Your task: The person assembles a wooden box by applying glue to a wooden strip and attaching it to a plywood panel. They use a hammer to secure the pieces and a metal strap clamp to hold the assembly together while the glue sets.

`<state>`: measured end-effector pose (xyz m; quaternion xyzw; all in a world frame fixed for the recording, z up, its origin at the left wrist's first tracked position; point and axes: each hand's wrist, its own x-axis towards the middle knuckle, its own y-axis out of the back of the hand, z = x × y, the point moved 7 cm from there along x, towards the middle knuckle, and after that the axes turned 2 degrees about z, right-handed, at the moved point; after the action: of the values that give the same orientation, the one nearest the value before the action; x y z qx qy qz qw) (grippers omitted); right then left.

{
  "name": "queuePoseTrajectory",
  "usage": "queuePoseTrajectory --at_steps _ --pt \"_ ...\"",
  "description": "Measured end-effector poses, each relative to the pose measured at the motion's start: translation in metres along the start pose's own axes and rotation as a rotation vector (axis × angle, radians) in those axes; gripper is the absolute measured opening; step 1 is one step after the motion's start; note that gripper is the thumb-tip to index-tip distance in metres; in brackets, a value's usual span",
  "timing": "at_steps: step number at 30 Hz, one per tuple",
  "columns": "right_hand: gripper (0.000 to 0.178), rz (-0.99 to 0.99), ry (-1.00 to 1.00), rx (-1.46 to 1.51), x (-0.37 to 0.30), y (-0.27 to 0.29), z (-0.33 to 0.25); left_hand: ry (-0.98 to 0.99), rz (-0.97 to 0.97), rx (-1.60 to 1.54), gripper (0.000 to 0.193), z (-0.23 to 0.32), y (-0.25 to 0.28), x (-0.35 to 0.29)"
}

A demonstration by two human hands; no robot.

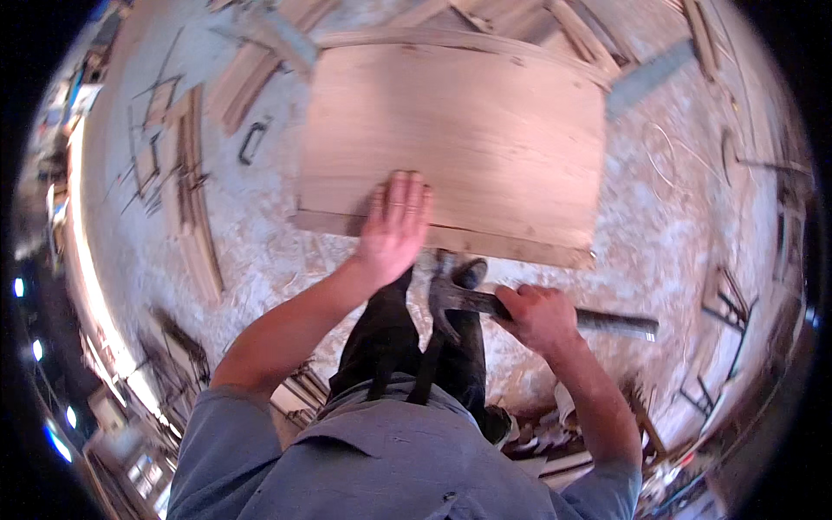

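Note:
A large flat plywood board (468, 139) lies on a sawdust-covered floor in front of me. My left hand (394, 225) presses flat on the board's near edge, fingers spread. My right hand (539, 316) is closed around the handle of a hammer (485, 303), whose dark claw head points left near my shoe and whose grey handle sticks out to the right. My dark trousers and grey shirt fill the lower middle.
Wood strips and offcuts (195, 199) lie to the left, with more planks (260, 69) at the top. A metal handle (252, 142) rests on the floor. A grey bar (646, 78) lies at upper right. Wooden frames (728, 303) stand at the right.

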<state>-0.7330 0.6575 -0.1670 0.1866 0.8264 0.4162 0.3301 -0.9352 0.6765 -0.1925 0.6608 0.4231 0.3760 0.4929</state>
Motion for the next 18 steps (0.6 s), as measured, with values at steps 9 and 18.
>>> queuePoseTrajectory --at_steps 9,18 --pt "0.033 0.254 -0.551 0.457 -0.038 0.023 0.015 0.019 -0.129 -0.327 0.059 -0.014 0.026 0.003" --pt "0.033 0.775 -0.918 0.826 -0.002 0.079 0.12 0.972 0.081 -0.747 0.048 -0.204 -0.05 -0.004"
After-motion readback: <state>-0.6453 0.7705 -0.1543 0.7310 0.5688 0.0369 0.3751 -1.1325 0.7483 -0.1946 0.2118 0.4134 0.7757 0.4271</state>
